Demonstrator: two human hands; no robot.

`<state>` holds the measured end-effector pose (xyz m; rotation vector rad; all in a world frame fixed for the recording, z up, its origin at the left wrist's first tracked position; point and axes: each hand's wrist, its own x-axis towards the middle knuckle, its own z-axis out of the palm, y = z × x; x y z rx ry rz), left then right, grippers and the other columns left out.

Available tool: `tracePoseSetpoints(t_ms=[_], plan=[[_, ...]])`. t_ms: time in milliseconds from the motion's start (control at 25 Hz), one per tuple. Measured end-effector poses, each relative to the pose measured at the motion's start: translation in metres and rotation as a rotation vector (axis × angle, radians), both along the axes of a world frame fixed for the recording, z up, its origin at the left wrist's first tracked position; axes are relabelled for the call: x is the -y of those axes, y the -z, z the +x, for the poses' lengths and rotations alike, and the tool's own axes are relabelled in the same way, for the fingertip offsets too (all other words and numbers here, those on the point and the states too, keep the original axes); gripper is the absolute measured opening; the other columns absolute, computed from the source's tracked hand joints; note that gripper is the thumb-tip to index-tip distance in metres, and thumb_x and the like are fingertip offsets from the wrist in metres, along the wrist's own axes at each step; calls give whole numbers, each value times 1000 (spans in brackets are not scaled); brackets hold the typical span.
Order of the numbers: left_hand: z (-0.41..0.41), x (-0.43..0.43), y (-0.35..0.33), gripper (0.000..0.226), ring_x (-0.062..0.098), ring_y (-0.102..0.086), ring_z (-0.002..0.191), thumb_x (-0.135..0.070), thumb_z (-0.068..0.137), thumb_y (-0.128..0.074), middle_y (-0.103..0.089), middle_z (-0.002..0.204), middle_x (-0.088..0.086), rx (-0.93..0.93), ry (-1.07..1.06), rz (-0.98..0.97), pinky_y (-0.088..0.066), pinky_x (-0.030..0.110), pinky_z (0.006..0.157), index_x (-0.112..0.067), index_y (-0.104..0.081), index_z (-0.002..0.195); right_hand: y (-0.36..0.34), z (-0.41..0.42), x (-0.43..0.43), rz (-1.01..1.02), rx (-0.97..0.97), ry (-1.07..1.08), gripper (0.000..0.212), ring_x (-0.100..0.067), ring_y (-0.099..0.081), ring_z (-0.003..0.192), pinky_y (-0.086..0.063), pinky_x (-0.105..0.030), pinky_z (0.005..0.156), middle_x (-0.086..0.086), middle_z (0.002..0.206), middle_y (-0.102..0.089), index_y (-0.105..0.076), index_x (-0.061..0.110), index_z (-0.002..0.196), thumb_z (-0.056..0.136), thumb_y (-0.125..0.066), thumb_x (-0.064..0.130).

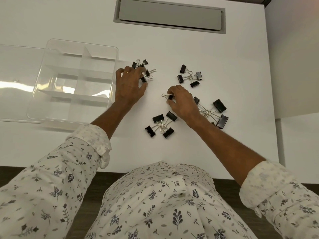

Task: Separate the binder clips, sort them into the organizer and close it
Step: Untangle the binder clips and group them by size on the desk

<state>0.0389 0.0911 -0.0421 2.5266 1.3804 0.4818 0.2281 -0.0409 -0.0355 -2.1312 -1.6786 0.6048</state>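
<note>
A clear plastic organizer [51,107] with white dividers lies open at the left of the white desk, its lid [15,66] folded out to the left. My left hand [129,85] rests curled on a cluster of small black binder clips [145,66] and pinches one of them. My right hand [183,102] pinches a single small black clip [170,97] just above the desk. Three linked clusters lie around: medium clips [189,77] at the back right, large clips [215,112] partly under my right wrist, and medium clips [161,124] near the front.
A grey cable hatch [170,14] is set into the desk at the back. The desk's right edge [274,100] runs close to the large clips. My patterned sleeves and shirt fill the near edge of the view.
</note>
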Motion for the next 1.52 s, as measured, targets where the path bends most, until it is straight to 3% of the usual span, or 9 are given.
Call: tracePoseSetpoints(t_ms=[160, 320, 640, 800, 960, 1080, 1240, 1360, 1520], plan=[[-1, 26, -1, 51, 18, -54, 125, -38, 88, -69, -72, 109, -13, 82, 75, -126, -28, 37, 109, -28, -53, 135, -2, 1, 4, 62, -115, 68, 26, -19, -65, 90, -55, -41, 84, -1, 112, -63, -63, 13, 113, 88, -71, 15], [-8, 58, 6, 58, 17, -56, 122, -43, 87, -72, -73, 109, -13, 92, 80, -199, -31, 37, 108, -29, -50, 138, -7, 4, 10, 46, -198, 148, 28, -9, -63, 87, -56, -32, 83, 3, 113, -65, -64, 16, 112, 87, -76, 21], [-26, 77, 8, 69, 13, -55, 122, -52, 81, -78, -70, 115, -14, 172, 75, -314, -33, 38, 107, -30, -50, 140, -7, -1, 11, -56, -128, -67, 32, -15, -64, 98, -55, -38, 89, 2, 115, -64, -63, 19, 113, 85, -78, 26], [-33, 76, 16, 53, 15, -55, 122, -48, 93, -69, -66, 124, -6, 237, 46, -263, -41, 36, 106, -23, -55, 137, -12, 3, 5, -59, -97, -96, 36, -13, -64, 99, -54, -35, 84, 4, 115, -66, -64, 21, 116, 86, -77, 34], [-44, 73, 35, 42, 24, -40, 147, -34, 106, -53, -52, 152, 7, 120, 63, -88, -31, 46, 122, -12, -56, 141, -18, 5, -25, 8, -41, -118, 28, -20, -63, 110, -53, -42, 93, -2, 126, -64, -64, 17, 124, 96, -64, 17], [-51, 78, 43, 54, 25, -17, 158, -36, 109, -41, -26, 167, 10, -29, 18, -100, -16, 45, 129, -9, -38, 155, -18, -4, -59, -3, 70, -264, 44, -28, -52, 132, -46, -39, 106, -7, 150, -49, -56, 12, 140, 97, -55, -1], [-52, 80, 43, 57, 22, -12, 159, -39, 110, -31, -18, 170, 9, -98, 6, -129, -13, 44, 129, -10, -27, 160, -3, -15, -90, -25, 243, -439, 71, -30, -38, 143, -52, -42, 94, -7, 165, -28, -39, 14, 153, 90, -51, -16], [-52, 79, 43, 57, 20, -11, 159, -39, 110, -30, -18, 170, 8, -106, -6, -130, -13, 44, 129, -12, -26, 161, 6, -15, -97, -26, 291, -433, 58, -34, -49, 129, -56, -47, 87, -9, 155, -42, -51, 12, 144, 91, -53, -12], [-51, 79, 42, 57, 19, -11, 159, -39, 110, -33, -19, 170, 6, -90, -20, -138, -12, 43, 130, -12, -27, 160, 6, -5, -95, 44, 274, -327, 40, -35, -61, 95, -56, -49, 74, -15, 118, -62, -66, 10, 126, 90, -61, -6]])
